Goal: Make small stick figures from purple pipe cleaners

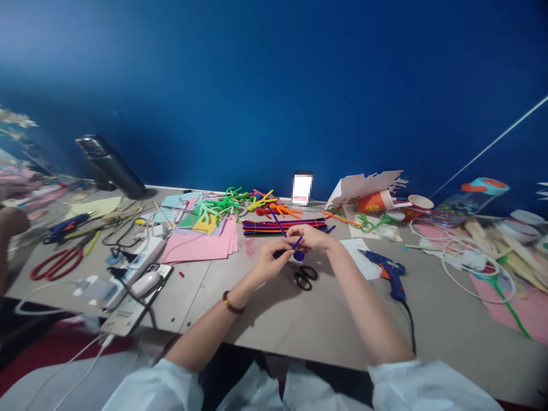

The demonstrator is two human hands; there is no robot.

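My left hand and my right hand meet above the grey table, pinching a purple pipe cleaner between their fingertips. Its twisted end sits around a small dark purple pom-pom, partly hidden by my fingers. Just below my hands lie black-handled scissors, not touching them. A stack of multicoloured pipe cleaners lies just beyond my fingers. A beaded bracelet circles my left wrist.
A blue glue gun lies to the right, its cord trailing over the table's front edge. Pink paper sheets, red-handled scissors and a power strip lie left. Another person's arm enters at far left.
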